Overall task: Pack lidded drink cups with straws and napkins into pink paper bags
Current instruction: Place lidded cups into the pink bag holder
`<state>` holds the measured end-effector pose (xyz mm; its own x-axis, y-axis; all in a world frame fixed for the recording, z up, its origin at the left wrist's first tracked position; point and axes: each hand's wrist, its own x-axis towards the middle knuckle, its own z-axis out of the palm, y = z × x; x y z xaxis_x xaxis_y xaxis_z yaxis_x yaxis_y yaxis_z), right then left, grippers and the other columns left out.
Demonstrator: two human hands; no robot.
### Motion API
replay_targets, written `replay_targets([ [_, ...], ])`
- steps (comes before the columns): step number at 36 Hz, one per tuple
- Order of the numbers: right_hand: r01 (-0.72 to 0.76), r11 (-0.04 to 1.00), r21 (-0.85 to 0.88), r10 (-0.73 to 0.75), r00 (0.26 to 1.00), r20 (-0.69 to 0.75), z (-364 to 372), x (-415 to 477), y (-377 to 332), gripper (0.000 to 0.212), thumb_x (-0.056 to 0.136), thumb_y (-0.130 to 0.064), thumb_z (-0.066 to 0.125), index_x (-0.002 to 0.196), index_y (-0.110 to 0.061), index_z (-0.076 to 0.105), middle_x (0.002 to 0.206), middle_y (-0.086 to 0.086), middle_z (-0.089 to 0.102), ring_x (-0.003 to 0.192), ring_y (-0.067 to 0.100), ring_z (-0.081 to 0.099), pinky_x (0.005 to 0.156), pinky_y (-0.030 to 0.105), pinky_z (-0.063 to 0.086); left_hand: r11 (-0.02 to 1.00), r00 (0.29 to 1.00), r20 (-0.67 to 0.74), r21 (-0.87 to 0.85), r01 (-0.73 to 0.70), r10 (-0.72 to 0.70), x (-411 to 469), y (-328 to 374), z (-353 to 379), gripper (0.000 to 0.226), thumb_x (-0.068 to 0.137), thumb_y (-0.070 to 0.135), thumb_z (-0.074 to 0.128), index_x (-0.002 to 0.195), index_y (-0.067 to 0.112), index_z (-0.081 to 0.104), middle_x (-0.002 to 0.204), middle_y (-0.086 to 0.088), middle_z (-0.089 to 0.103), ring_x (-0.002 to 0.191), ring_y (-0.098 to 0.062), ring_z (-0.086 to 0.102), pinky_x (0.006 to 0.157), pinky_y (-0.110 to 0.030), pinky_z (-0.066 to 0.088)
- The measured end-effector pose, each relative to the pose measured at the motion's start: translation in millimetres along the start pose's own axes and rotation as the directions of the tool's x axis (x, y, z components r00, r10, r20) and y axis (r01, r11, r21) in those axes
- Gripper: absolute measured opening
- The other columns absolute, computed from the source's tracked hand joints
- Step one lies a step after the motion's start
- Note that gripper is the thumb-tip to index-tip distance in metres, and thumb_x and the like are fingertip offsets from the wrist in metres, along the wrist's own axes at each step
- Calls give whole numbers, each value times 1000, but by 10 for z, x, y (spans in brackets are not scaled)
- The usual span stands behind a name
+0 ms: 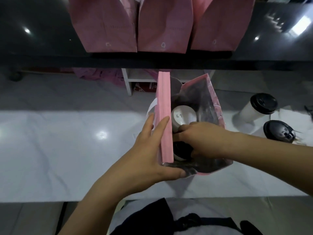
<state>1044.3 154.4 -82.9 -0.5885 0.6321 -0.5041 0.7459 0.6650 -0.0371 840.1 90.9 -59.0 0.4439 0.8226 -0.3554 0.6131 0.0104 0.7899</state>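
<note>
An open pink paper bag (163,116) stands on the white table, seen from above. My left hand (149,153) holds its near left corner: the fingers lie along the left wall and the thumb presses on the near rim. Inside the bag's mouth, my right hand (201,139) grips a white cup (183,116) that lies tilted. The cup's round white end shows beyond my fingers, and its black lid (182,149) shows below them. The bag's bottom is dark and hidden. I see no straws or napkins clearly.
Two more white cups with black lids (259,107) (279,131) stand on the table (67,141) to the right of the bag. Three pink bags (162,28) stand in a row on the dark shelf behind. The table's near edge runs just below my forearms.
</note>
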Motion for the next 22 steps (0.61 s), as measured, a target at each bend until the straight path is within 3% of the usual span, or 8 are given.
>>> replay_targets([
  [2, -6, 1000, 2, 6, 1000, -5, 79, 49, -33, 59, 80, -31, 69, 135, -40, 50, 124, -5, 61, 104, 22, 63, 86, 39, 55, 1000, 1000, 5, 7, -28, 28, 12, -36, -1, 122, 68, 53, 83, 147, 60, -10, 147, 42, -30, 148, 0, 7, 108, -18, 26],
  [5, -56, 998, 27, 55, 998, 25, 110, 105, -72, 49, 83, -32, 68, 130, -38, 55, 120, -5, 64, 100, 21, 65, 86, 39, 56, 998, 998, 33, 24, -56, 55, 33, -68, -5, 121, 70, 53, 82, 147, 59, -12, 149, 38, -32, 149, 0, 0, 113, -23, 25],
  [10, -94, 994, 59, 91, 995, 45, 54, 93, -53, 57, 79, -28, 70, 133, -39, 54, 126, -5, 60, 100, 23, 63, 86, 41, 55, 994, 994, 48, 50, -96, 93, 80, -127, -41, 121, 70, 56, 80, 148, 57, -13, 151, 36, -32, 149, -1, -5, 116, -29, 25],
  [14, -132, 991, 28, 129, 987, 91, 56, 88, -36, 44, 80, -40, 67, 123, -37, 59, 120, -9, 62, 95, 19, 64, 81, 38, 57, 989, 990, 47, 62, -136, 133, 128, -173, -80, 119, 72, 58, 78, 150, 53, -12, 152, 34, -32, 150, -3, -4, 117, -28, 19],
  [18, -151, 988, 26, 148, 983, 106, 64, 69, -53, 58, 76, -37, 73, 130, -39, 52, 128, -9, 58, 102, 22, 63, 84, 41, 56, 986, 987, 64, 61, -155, 151, 147, -230, -95, 115, 71, 64, 74, 149, 56, -11, 152, 35, -29, 150, -15, 15, 114, -45, 39],
  [22, -217, 967, 135, 209, 976, 68, -6, -27, -23, 73, 74, -28, 75, 136, -47, 42, 132, -11, 57, 112, 22, 61, 88, 43, 55, 981, 984, 69, 100, -169, 162, 140, -220, -98, 106, 75, 67, 68, 146, 60, -11, 152, 37, -26, 150, -16, 16, 114, -48, 39],
])
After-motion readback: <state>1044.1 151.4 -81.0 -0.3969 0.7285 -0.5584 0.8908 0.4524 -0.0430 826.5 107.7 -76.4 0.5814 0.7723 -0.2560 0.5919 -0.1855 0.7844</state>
